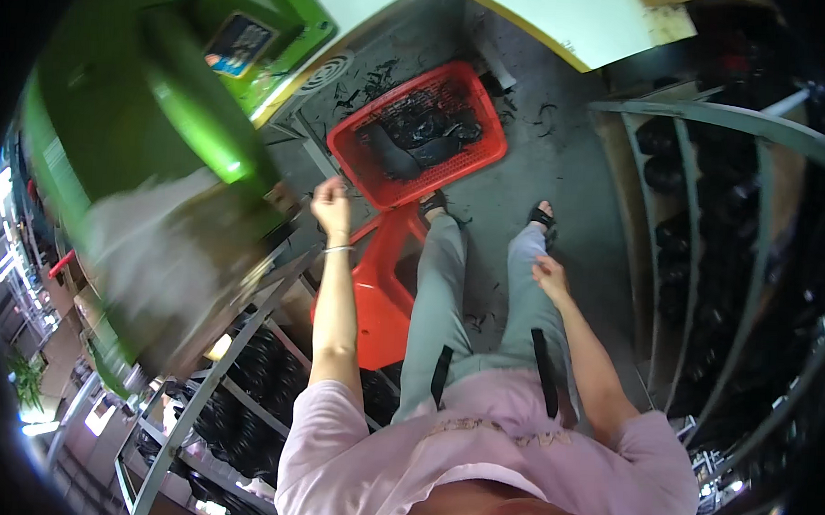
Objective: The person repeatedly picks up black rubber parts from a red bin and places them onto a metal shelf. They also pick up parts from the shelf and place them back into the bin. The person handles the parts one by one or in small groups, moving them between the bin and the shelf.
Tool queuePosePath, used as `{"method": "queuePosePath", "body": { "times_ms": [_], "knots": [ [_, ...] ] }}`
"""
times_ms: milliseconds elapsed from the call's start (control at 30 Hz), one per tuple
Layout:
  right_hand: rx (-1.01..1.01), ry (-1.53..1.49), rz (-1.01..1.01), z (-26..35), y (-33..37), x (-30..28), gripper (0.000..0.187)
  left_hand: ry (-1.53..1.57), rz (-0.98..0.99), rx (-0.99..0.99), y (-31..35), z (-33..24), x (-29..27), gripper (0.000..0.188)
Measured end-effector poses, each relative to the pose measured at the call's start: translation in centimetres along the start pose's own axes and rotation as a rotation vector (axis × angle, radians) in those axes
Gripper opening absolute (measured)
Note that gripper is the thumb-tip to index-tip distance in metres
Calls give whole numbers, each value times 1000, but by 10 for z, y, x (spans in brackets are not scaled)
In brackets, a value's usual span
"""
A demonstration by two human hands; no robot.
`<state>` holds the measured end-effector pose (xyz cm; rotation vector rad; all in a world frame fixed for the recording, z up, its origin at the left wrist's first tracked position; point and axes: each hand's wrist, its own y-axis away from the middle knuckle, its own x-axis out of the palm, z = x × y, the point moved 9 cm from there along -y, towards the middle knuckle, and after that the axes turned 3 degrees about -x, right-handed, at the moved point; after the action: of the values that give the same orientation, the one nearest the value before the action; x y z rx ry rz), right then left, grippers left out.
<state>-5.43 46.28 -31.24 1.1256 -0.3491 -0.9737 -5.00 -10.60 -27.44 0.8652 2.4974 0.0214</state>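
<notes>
On my feed, lettering crosses the chest of the pale pink short-sleeved shirt (505, 459); a dark rectangular label with light print (241, 44) on the motion-blurred green machine (96, 124) is too small for me to read. I see the red, perforated plastic basket (491, 114) on the smooth grey floor (589, 219), just ahead of the feet, holding glossy black pieces (427, 143) — thin black shreds lie scattered around it. The left arm reaches forward, straight, its bare hand (331, 205) near the basket's corner, fingers curled; I cannot tell whether that grip pinches anything. The right arm bends slightly, its bare hand (550, 277) over the grey-green trousers (437, 295), fingers partly curled — that grip's contents I cannot tell either.
</notes>
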Motion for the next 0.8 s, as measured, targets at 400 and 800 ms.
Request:
{"method": "queuePosePath", "body": {
  "times_ms": [400,800],
  "knots": [
    [-300,-97,-387,-58,-31,-77,15,21,-198,-984,12,373,206,30],
    [-420,152,-383,-11,-46,-82,16,486,807,-326,-5,383,273,82]
  ]
}}
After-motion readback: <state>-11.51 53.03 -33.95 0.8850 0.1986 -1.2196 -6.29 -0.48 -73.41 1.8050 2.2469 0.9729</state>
